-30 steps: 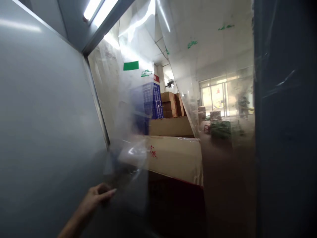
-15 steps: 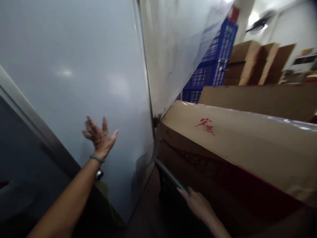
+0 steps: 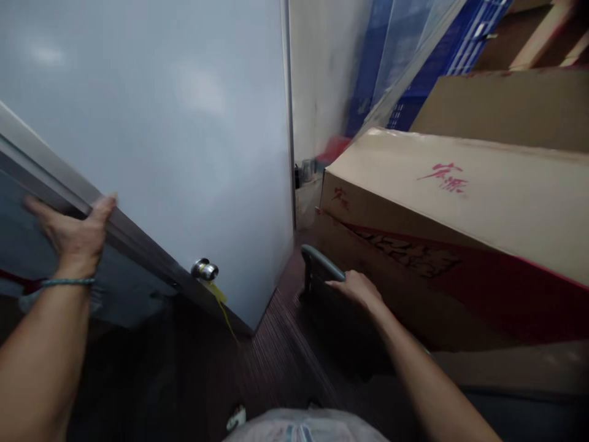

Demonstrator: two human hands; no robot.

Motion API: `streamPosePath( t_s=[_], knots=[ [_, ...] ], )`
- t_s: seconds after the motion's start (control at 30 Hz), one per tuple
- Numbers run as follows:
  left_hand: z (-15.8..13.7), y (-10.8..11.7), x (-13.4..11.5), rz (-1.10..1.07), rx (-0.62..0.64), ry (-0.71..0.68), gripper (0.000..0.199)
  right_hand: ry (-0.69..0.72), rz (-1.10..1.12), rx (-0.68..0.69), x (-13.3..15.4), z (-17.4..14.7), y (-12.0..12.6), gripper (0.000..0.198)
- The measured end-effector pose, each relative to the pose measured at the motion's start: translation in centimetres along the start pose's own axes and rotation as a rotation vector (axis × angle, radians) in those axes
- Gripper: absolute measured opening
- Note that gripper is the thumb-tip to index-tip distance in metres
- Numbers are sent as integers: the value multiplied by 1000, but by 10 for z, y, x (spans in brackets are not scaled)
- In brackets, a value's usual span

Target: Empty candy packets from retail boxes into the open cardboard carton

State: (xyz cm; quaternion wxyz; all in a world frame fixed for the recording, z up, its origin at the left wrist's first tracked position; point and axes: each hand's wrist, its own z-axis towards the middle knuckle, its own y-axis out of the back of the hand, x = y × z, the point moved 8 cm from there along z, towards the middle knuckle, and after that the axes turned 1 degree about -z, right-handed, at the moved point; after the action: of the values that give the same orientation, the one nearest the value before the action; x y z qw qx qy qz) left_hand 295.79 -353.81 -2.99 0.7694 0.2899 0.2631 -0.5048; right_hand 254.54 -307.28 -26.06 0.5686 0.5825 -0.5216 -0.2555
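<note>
My left hand (image 3: 76,236), a thin teal band on its wrist, is spread across the metal edge of a pale door (image 3: 184,135). Its thumb lies toward the door face, with the fingers apart on the other side; whether it presses on the edge I cannot tell. Right of it, a shiny round door knob (image 3: 205,269) has a yellow strap (image 3: 219,298) hanging from it. My right hand (image 3: 361,288) is wrapped round a grey-green curved handle (image 3: 322,261), which looks like a cart's push bar. What the handle joins below is too dark to make out.
Large brown cartons (image 3: 460,190) with red print stand just right of the handle. Blue plastic crates (image 3: 469,43) rise behind a clear plastic sheet (image 3: 391,55). Dark ribbed floor (image 3: 280,350) runs between door and cartons. Pale clothing (image 3: 306,426) shows at the bottom.
My left hand has moved from in front of the door face left to the door's edge. The view has tilted down, bringing the knob and floor into sight. My right hand stays on the handle.
</note>
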Motion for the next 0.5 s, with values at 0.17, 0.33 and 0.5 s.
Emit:
streamPosePath(
  t_s=[0.17,0.33,0.5],
  knots=[
    [2,-19,-13,-92,-33,-94,144,-107,-73,-65,-6,-12,3,68],
    [2,-47,-16,-87,111,-89,163,-255,-146,-120,-20,-13,3,62],
    [-24,-73,-33,-328,263,-340,144,-421,-182,-132,-31,-23,3,55]
  ],
)
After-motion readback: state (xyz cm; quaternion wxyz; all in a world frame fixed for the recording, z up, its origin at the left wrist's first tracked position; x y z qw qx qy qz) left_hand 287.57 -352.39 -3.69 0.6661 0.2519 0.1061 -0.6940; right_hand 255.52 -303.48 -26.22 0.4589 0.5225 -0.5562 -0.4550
